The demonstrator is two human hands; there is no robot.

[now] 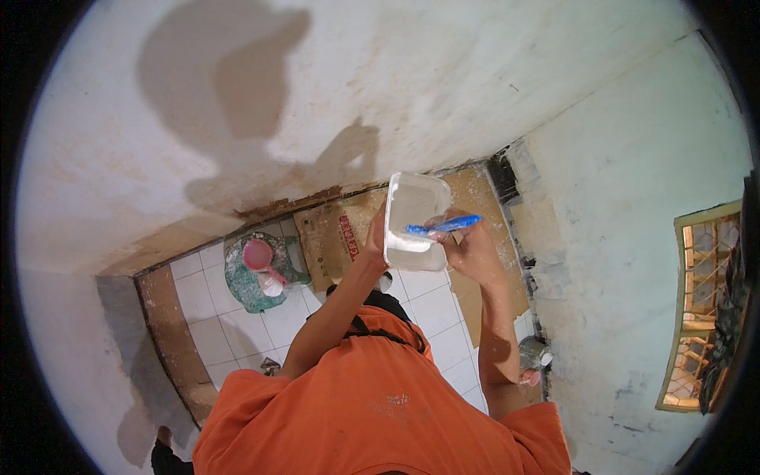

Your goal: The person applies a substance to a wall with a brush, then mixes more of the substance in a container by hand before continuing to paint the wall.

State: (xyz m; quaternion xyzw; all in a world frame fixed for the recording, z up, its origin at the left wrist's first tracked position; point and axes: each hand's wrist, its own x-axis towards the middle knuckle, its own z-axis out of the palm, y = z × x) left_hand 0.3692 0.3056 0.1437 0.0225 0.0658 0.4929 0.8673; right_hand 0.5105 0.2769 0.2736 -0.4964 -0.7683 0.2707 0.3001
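My left hand point(377, 240) grips a clear plastic tub point(418, 261) by its left side, holding it up at chest height with the opening tilted toward me. White material lies in the lower part of the tub. In my right hand point(472, 252) is a blue-handled brush point(457, 224), held across the tub's right rim with one end over the inside. The brush's head is hard to make out against the white. Part of my left hand's fingers is hidden behind the tub.
A stained plaster wall point(332, 77) rises ahead; a pale green wall point(623, 178) with a barred window point(700, 314) stands right. Cardboard sheets point(323, 237) cover some floor tiles point(237, 335). A pink dipper point(257, 255) rests on a splattered green stool point(246, 297). A dark bucket point(531, 350) sits by the right wall.
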